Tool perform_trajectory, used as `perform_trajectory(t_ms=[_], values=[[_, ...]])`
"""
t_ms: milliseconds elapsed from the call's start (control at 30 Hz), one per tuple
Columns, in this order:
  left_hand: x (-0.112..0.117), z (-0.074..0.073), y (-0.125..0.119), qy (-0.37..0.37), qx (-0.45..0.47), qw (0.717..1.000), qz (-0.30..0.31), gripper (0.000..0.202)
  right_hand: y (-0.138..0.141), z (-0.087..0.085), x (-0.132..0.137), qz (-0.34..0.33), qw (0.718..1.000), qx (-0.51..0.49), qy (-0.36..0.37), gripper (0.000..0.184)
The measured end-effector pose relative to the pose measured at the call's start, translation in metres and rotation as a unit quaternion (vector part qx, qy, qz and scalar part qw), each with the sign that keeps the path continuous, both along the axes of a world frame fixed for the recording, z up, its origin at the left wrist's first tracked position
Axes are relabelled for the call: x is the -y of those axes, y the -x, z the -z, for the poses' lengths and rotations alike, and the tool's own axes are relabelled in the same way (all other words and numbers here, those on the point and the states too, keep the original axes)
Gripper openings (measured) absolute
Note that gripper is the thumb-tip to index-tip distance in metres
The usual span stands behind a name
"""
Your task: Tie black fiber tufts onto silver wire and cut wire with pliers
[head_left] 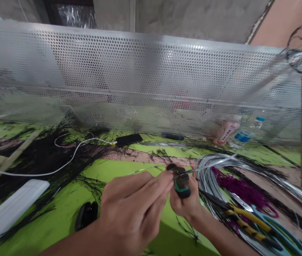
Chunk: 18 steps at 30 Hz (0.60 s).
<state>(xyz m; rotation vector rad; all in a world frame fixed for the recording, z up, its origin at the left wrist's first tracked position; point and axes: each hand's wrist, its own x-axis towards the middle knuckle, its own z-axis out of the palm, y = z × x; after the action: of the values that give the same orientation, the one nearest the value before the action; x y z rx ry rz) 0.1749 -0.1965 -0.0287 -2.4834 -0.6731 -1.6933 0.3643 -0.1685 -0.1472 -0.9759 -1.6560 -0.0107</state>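
Observation:
My left hand (136, 208) is closed, its thumb and fingers pinching a thin wire (206, 166) close to a tool's head. In my right hand (186, 201) is a pair of pliers (182, 183) with dark metal jaws and a green and black grip. The wire crosses at the pliers' jaws and runs on to the right. Whether the jaws are closed on it I cannot tell. Both hands are together above a bright green surface (92, 174). My left fingertips hide part of the wire.
Right: coiled silver wire (204, 174), purple cord (243, 186), yellow-black pliers (252, 224) and blue-handled scissors (279, 227). Behind: a phone (128, 139) on a white cable, two bottles (247, 132), and a perforated metal panel (140, 78). Left: black strands (33, 153) and a white bar (14, 213).

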Motion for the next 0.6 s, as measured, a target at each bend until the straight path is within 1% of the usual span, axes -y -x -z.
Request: perform_trajectory(t_ms=[100,233,300,400,500,600], values=[[-0.003,0.003,-0.001,-0.005,-0.006,1.0,-0.009,0.016,0.0,-0.002,0.0,-0.018,1.0,-0.001,0.017,0.054],[-0.002,0.002,-0.001,-0.016,-0.016,1.0,-0.019,0.018,0.001,-0.011,-0.001,-0.056,0.998,-0.008,0.03,0.05],[-0.002,0.0,0.0,-0.043,-0.032,0.998,-0.028,0.018,0.002,-0.015,0.0,-0.063,0.998,-0.014,0.028,0.049],[-0.002,0.0,0.001,-0.08,-0.06,0.995,-0.025,0.021,0.001,-0.016,0.002,-0.069,0.997,-0.017,0.02,0.049],[-0.003,0.001,0.003,-0.093,-0.086,0.992,-0.027,0.029,0.001,-0.016,0.004,-0.069,0.997,-0.019,0.023,0.044],[-0.005,0.001,0.006,-0.109,-0.115,0.987,-0.025,0.03,0.001,-0.015,0.005,-0.069,0.997,-0.025,0.036,0.037]])
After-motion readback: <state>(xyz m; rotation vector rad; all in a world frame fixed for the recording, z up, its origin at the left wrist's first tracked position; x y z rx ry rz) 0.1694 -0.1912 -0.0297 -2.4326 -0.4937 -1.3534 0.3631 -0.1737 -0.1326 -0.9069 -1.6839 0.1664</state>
